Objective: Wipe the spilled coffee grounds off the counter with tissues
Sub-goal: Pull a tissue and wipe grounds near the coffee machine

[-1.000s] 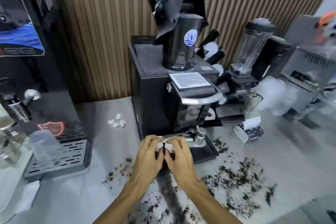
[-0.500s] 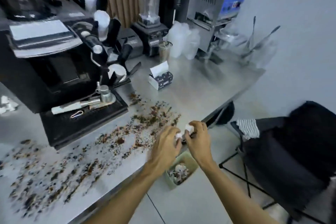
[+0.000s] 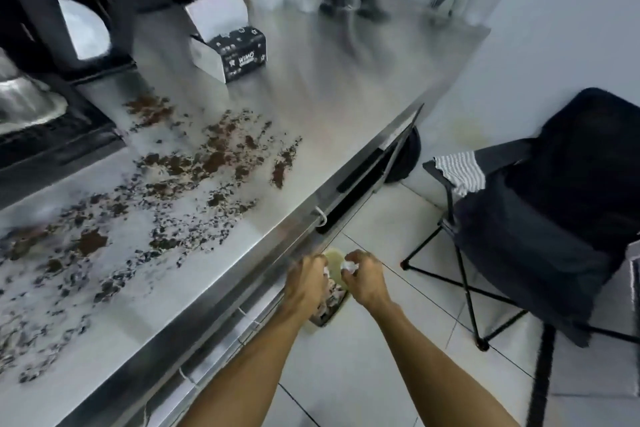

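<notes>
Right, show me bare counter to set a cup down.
Bare: the counter right of the tissue box, out to its far corner, and the strip along its front edge. Crowded: coffee grounds across the left half; appliances along the back.

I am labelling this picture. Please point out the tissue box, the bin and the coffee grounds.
tissue box (image 3: 242,52), head view, its dark printed side.
bin (image 3: 334,263), head view, its pale far side.
coffee grounds (image 3: 214,161), head view, a thick brown clump.

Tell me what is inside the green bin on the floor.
Crumpled, dark-stained tissues lie in the bin. The left hand hides one side; the right hand, pinching a tissue wad, overhangs its rim.
</notes>
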`<state>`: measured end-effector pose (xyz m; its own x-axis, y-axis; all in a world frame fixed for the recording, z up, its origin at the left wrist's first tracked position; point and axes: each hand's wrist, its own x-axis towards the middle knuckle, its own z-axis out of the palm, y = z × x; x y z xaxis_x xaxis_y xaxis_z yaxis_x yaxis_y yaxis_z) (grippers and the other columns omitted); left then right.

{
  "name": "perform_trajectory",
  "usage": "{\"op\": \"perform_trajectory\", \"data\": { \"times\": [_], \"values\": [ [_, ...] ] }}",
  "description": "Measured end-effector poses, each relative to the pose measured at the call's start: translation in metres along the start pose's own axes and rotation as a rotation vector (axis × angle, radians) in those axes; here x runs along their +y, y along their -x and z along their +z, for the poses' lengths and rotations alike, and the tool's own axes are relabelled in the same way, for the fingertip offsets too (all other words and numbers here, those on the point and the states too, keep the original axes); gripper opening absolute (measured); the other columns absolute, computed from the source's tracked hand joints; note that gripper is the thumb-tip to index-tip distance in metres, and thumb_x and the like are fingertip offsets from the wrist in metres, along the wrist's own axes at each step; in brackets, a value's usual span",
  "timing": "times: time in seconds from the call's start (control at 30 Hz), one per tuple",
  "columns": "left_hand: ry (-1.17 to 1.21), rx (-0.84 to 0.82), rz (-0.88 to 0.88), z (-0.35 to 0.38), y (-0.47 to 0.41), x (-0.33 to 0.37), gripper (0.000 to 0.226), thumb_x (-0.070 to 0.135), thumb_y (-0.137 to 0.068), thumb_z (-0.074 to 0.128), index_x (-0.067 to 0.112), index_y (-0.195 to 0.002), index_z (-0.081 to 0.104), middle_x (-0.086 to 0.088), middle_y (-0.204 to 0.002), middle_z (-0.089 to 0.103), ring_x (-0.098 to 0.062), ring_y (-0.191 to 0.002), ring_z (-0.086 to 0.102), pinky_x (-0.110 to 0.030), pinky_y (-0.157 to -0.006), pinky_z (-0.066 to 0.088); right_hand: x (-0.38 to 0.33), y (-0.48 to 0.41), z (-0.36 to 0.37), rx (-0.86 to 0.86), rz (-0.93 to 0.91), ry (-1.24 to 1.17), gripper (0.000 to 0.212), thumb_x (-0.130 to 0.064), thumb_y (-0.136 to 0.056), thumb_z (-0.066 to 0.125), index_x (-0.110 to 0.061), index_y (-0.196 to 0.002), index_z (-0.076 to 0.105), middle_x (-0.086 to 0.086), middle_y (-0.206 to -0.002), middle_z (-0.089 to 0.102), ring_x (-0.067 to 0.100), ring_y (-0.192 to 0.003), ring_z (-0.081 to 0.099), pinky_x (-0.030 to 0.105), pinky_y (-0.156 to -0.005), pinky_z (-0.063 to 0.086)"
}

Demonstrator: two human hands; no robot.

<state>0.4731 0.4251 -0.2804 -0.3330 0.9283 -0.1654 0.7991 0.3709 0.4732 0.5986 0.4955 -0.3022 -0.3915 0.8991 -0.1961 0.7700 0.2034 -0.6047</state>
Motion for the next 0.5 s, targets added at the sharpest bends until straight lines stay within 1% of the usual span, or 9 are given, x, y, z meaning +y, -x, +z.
{"op": "perform_trajectory", "data": {
  "times": [0.07, 0.1, 0.17, 0.23, 0.3, 0.37, 0.43, 0.5],
  "values": [
    [-0.026, -0.007, -0.003, 0.038, -0.015, -0.022, 0.024, 0.012, -0.092, 0.059, 0.017, -0.115, 0.065, -0.003, -0.114, 0.064, -0.022, -0.099, 0.064, -0.026, -0.074, 0.049, 0.028, -0.011, 0.038, -0.021, 0.01, 0.006, 0.034, -0.014, -0.084, 0.066, -0.004, -0.116, 0.062, 0.015, -0.113, 0.06, 0.029, -0.103, 0.059, 0.024, -0.082, 0.04],
    [-0.023, -0.011, -0.011, 0.054, -0.023, -0.032, 0.024, 0.014, -0.092, 0.059, 0.017, -0.114, 0.066, -0.004, -0.113, 0.065, -0.023, -0.099, 0.065, -0.028, -0.075, 0.05, 0.041, -0.017, 0.054, -0.022, 0.011, 0.013, 0.036, -0.013, -0.083, 0.067, -0.004, -0.118, 0.062, 0.016, -0.115, 0.06, 0.03, -0.105, 0.058, 0.024, -0.084, 0.04],
    [-0.035, -0.028, -0.031, 0.081, -0.036, -0.05, 0.022, 0.019, -0.09, 0.063, 0.019, -0.112, 0.068, -0.005, -0.111, 0.067, -0.025, -0.098, 0.066, -0.033, -0.077, 0.054, 0.06, -0.026, 0.076, -0.006, 0.029, 0.018, 0.036, -0.011, -0.083, 0.066, -0.003, -0.118, 0.062, 0.017, -0.117, 0.06, 0.032, -0.105, 0.059, 0.028, -0.087, 0.043],
    [-0.034, -0.039, -0.028, 0.096, -0.041, -0.06, 0.023, 0.024, -0.091, 0.064, 0.02, -0.113, 0.068, -0.002, -0.113, 0.067, -0.025, -0.099, 0.065, -0.033, -0.077, 0.052, 0.071, -0.03, 0.087, 0.025, 0.017, 0.01, 0.033, -0.012, -0.084, 0.065, -0.004, -0.116, 0.063, 0.017, -0.115, 0.062, 0.033, -0.102, 0.06, 0.031, -0.086, 0.046],
    [-0.035, -0.008, -0.018, 0.096, -0.041, -0.06, 0.022, 0.028, -0.092, 0.062, 0.022, -0.113, 0.068, 0.0, -0.116, 0.064, -0.024, -0.101, 0.064, -0.033, -0.079, 0.05, 0.072, -0.03, 0.085, 0.074, 0.022, -0.029, 0.028, -0.013, -0.086, 0.064, -0.005, -0.113, 0.064, 0.015, -0.112, 0.063, 0.032, -0.097, 0.063, 0.034, -0.085, 0.051],
    [-0.036, 0.026, 0.001, 0.082, -0.036, -0.049, 0.022, 0.03, -0.095, 0.057, 0.022, -0.114, 0.067, 0.001, -0.117, 0.06, -0.023, -0.101, 0.063, -0.033, -0.079, 0.049, 0.063, -0.025, 0.068, 0.144, 0.024, -0.073, 0.017, -0.015, -0.088, 0.062, -0.009, -0.104, 0.065, 0.009, -0.103, 0.065, 0.028, -0.089, 0.064, 0.037, -0.08, 0.054],
    [-0.024, 0.072, 0.02, 0.06, -0.028, -0.03, 0.023, 0.03, -0.098, 0.05, 0.019, -0.112, 0.065, 0.0, -0.115, 0.058, -0.02, -0.097, 0.062, -0.03, -0.072, 0.048, 0.046, -0.014, 0.043, 0.21, -0.006, -0.096, 0.007, -0.014, -0.091, 0.058, -0.012, -0.095, 0.063, 0.004, -0.094, 0.063, 0.024, -0.084, 0.062, 0.038, -0.074, 0.053],
    [0.01, 0.132, 0.048, 0.028, -0.019, -0.005, 0.022, 0.028, -0.1, 0.045, 0.017, -0.107, 0.063, 0.0, -0.111, 0.058, -0.017, -0.092, 0.059, -0.028, -0.069, 0.048, 0.021, -0.002, 0.008, 0.263, -0.041, -0.123, 0.007, -0.016, -0.094, 0.053, -0.013, -0.092, 0.059, 0.002, -0.092, 0.06, 0.02, -0.082, 0.058, 0.036, -0.072, 0.051]
  ]
}}
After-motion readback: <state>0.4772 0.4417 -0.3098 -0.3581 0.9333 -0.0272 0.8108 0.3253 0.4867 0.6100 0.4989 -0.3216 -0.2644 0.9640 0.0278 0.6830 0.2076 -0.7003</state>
